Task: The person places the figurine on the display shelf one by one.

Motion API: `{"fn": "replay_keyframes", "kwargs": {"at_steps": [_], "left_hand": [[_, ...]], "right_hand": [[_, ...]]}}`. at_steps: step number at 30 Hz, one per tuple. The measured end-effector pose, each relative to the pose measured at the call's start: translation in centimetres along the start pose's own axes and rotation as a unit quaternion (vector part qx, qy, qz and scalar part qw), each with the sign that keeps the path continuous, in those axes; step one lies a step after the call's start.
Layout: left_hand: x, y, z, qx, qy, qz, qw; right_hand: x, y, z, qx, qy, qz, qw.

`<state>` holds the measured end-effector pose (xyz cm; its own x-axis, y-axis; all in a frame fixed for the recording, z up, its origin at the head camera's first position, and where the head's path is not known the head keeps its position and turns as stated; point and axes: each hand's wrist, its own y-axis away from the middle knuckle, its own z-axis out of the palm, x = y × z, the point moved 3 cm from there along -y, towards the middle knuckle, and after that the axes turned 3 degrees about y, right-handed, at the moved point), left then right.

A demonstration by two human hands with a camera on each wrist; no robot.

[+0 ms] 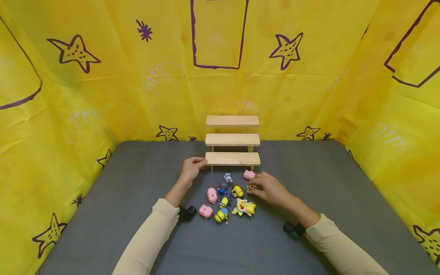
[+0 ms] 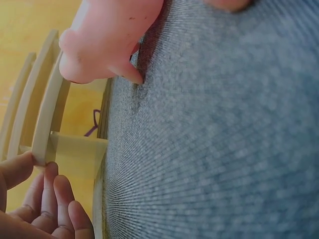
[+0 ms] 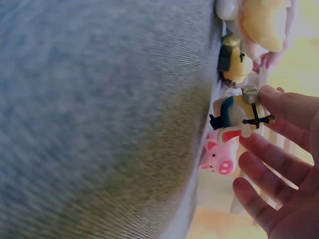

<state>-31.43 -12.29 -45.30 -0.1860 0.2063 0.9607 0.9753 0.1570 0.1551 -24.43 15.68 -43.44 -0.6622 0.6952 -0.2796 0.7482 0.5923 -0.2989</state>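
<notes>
My left hand (image 1: pixel 192 168) pinches the left end of the lowest step of a wooden three-step display stand (image 1: pixel 232 158); the left wrist view shows the thumb (image 2: pixel 19 169) against the board's edge. My right hand (image 1: pixel 273 188) holds a small minion-like figurine (image 3: pixel 241 113) between thumb and fingers. It has a round silver eye, a blue part and a dark cross-shaped piece. Just beyond that hand lies a pink pig figurine (image 1: pixel 249 174). Between the hands lie a grey-and-blue figurine (image 1: pixel 224 187), a yellow minion (image 1: pixel 237 191) and a yellow figurine in a white hood (image 1: pixel 244 207).
Two more pink pigs (image 1: pixel 212 195) (image 1: pixel 206 211) lie on the left of the group, with a minion (image 1: pixel 221 215) at its near side. A small grey-white figurine (image 1: pixel 228 178) lies close before the stand. A yellow patterned cloth (image 1: pixel 137 95) surrounds the grey table (image 1: pixel 137 160).
</notes>
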Motion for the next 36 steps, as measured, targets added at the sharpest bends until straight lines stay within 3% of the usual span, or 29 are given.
{"fn": "replay_keyframes", "kwargs": {"at_steps": [9, 21, 28, 36], "left_hand": [[-0.1, 0.0, -0.1, -0.002, 0.0, -0.007, 1.0], [-0.1, 0.2, -0.1, 0.002, 0.005, 0.002, 1.0], [-0.3, 0.1, -0.2, 0.0, 0.007, 0.0, 1.0], [-0.1, 0.1, -0.1, -0.004, 0.009, 0.004, 0.9999]], "right_hand": [[0.1, -0.7, -1.6, 0.009, -0.094, 0.044, 0.9946], [0.4, -2.3, -3.9, 0.012, -0.167, 0.074, 0.9831], [1.0, -3.7, -4.7, -0.01, -0.178, 0.093, 0.9796], [1.4, -5.7, -6.1, -0.029, -0.183, 0.088, 0.9788]]}}
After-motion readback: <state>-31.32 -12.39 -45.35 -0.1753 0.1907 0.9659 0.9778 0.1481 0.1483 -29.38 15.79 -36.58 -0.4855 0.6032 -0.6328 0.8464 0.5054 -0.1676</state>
